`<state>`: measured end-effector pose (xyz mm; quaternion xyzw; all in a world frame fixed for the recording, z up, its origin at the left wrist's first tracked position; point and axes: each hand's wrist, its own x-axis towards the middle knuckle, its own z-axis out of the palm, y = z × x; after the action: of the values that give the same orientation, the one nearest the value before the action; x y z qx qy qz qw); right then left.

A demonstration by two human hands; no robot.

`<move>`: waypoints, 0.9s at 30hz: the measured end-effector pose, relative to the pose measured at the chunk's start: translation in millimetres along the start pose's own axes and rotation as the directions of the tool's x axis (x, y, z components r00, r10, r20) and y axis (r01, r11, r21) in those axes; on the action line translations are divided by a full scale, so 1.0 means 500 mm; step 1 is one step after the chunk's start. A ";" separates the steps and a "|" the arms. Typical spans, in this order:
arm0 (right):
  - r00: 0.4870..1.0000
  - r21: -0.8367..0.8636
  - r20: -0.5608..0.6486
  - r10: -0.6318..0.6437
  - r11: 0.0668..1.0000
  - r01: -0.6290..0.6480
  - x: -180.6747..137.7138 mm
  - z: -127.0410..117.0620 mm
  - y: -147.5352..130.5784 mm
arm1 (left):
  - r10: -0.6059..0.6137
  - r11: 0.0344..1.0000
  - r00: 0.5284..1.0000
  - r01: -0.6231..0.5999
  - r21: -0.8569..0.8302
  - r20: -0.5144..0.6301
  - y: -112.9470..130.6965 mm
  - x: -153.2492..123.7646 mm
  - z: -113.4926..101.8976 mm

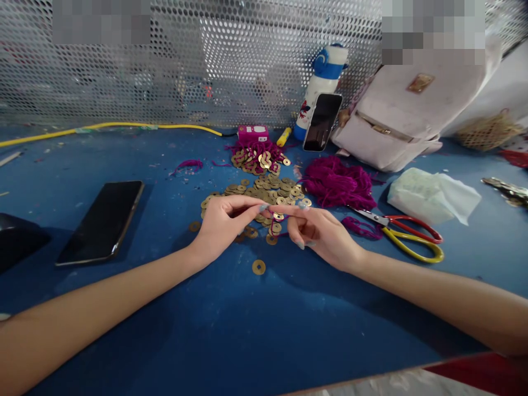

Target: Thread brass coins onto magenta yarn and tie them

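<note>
My left hand (223, 225) and my right hand (325, 236) meet over a pile of brass coins (268, 190) with holes in the middle. Both pinch a thin purple string (273, 223), its ends partly hidden by the fingers. Just below the fingertips a coin (278, 216) shows close to the string; whether it is threaded I cannot tell. One loose coin (258, 267) lies nearer to me on the blue table (256, 330). Behind the pile sit coins tied with purple string (259, 157). A bundle of purple string (340, 181) lies beyond my right hand.
Scissors (406, 231) with red and yellow handles lie right of my right hand, near a tissue pack (431, 195). A phone (101, 223) lies at left; another phone (323, 122) leans on a bottle (324, 77). A pale backpack (412, 104) stands by the perforated metal screen (247, 60).
</note>
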<state>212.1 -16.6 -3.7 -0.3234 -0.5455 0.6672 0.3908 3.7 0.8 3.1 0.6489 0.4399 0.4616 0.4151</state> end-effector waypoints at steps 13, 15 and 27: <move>0.919 -0.729 0.070 -0.388 0.610 0.312 0.023 -0.034 0.009 | 0.057 0.997 0.980 -0.066 0.039 0.188 0.002 -0.004 0.000; 0.923 -0.714 0.107 -0.370 0.618 0.331 0.022 -0.033 0.009 | 0.060 0.995 0.980 -0.075 0.073 0.189 0.002 -0.004 -0.001; 0.765 -0.684 0.277 -0.581 0.441 0.582 0.014 -0.028 -0.003 | -0.099 0.990 0.968 0.119 -0.072 0.228 -0.003 -0.002 -0.002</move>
<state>221.1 -3.7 -5.3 -0.2447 -0.8428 0.2127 0.4296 2.3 0.2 1.5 0.6533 0.4051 0.3803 0.5142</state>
